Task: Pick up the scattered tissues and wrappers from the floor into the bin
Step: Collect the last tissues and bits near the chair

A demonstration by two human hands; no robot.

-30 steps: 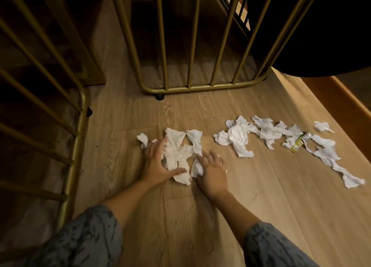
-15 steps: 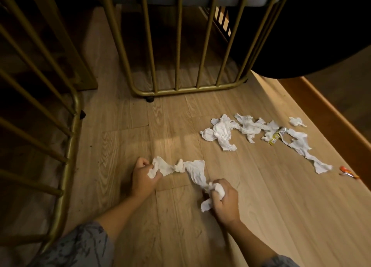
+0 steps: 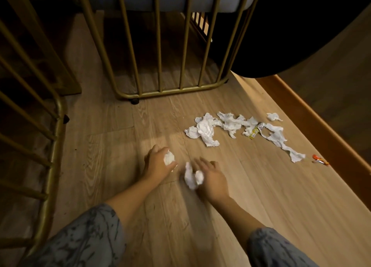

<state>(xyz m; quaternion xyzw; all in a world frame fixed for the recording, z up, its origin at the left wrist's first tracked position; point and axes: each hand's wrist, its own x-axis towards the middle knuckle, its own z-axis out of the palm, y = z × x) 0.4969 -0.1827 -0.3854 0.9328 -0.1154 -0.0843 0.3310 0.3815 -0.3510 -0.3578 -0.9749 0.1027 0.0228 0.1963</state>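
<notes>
Balling white tissue in my left hand (image 3: 158, 164) and gripping another wad (image 3: 192, 176) in my right hand (image 3: 212, 181), fingers curled shut to free the floor (image 3: 120, 156), while loose tissues (image 3: 206, 130) and a wrapper (image 3: 254, 133) lie farther right; no bin visible.

Left hand (image 3: 158, 163): low over the wood-grain floor (image 3: 230, 216), closed around a balled white tissue (image 3: 169, 159). Right hand (image 3: 210, 179): just beside it, fingers loosely spread, crumpled tissue wad (image 3: 192, 176) at its palm; blurred. Scattered tissues (image 3: 204, 129): strewn in a row farther right. Yellow-and-foil wrapper (image 3: 256, 130): among them. Orange wrapper (image 3: 320, 159): apart, near the wooden skirting (image 3: 321, 126). Gold-barred frames (image 3: 160, 46): behind and left.
</notes>
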